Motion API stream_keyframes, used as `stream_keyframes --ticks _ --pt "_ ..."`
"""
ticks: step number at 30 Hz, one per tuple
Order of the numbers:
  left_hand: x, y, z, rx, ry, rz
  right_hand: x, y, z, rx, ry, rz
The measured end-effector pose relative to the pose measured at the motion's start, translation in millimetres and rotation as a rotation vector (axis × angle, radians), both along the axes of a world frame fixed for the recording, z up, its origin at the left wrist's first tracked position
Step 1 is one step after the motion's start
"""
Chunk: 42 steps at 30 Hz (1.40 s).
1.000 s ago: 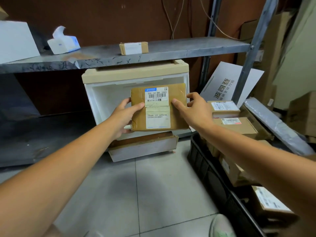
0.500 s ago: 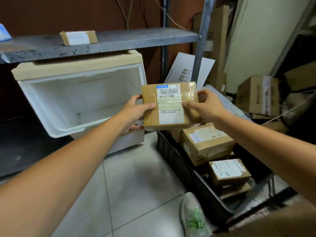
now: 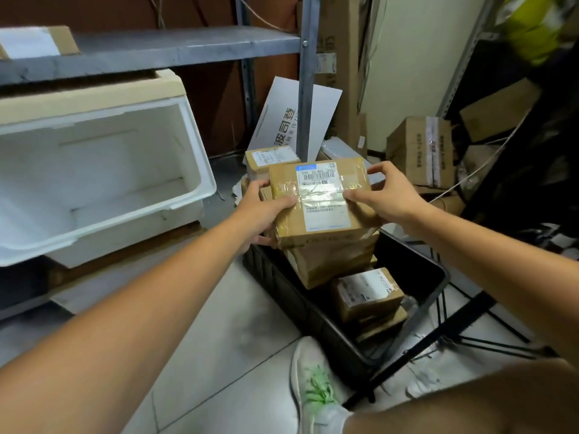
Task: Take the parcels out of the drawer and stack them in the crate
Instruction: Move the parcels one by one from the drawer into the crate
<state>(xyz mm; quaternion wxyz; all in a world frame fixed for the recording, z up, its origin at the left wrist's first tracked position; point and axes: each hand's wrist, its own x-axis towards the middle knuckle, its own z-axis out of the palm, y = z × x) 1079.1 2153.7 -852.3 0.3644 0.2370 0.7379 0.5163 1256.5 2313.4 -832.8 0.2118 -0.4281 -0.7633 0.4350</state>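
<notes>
Both hands hold a brown cardboard parcel [image 3: 319, 198] with a white shipping label, above the black crate [image 3: 313, 311]. My left hand [image 3: 263, 211] grips its left edge and my right hand [image 3: 388, 198] grips its right edge. The parcel sits on or just over another brown parcel [image 3: 329, 261] stacked in the crate; I cannot tell whether they touch. A smaller labelled parcel [image 3: 366, 292] lies lower in the crate, nearer me. The white drawer [image 3: 103, 170] stands pulled open at left, and what shows of its inside holds nothing.
A metal shelf [image 3: 175, 51] runs above the drawer with a small box [image 3: 34, 42] on it. More parcels [image 3: 269, 158] and cartons [image 3: 419, 151] are piled behind the crate. My shoe [image 3: 316, 386] rests by the crate's near corner. A black stand's legs [image 3: 463, 330] spread at right.
Both hands carried the parcel from in front of the open drawer rightward and down over the crate. The view swung right, so the drawer now sits at the left.
</notes>
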Motion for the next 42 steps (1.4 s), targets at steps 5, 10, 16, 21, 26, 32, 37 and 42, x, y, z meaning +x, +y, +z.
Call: stream_keyframes --ticks 5,10,16,21,26,32,37,42 --pt "3.8 18.3 -9.9 -0.002 0.037 -0.025 6.4 16.6 -10.2 0.035 -0.023 0.024" --pt "3.2 30.7 -14.4 -0.034 0.040 -0.041 7.1 33.9 -19.7 0.014 -0.051 0.051" --pt "4.8 41.5 -20.5 -0.070 0.006 -0.061 5.3 53.3 -30.5 -0.025 -0.118 0.048" --pt "7.8 47.4 -19.2 -0.057 -0.011 -0.056 9.2 67.1 -32.4 -0.094 -0.125 0.047" --pt "10.7 48.8 -16.6 -0.059 -0.007 -0.061 13.4 69.3 -29.2 -0.131 -0.120 0.062" --pt "-6.6 47.1 2.0 -0.043 0.020 0.030 -17.0 73.2 -10.1 -0.086 -0.105 0.094" --pt "-32.4 50.5 8.1 -0.056 0.020 0.076 -55.4 82.0 -4.8 -0.038 -0.122 0.126" --pt "-50.2 57.8 5.9 -0.074 0.021 0.092 -79.0 91.2 -9.1 -0.037 -0.129 0.145"
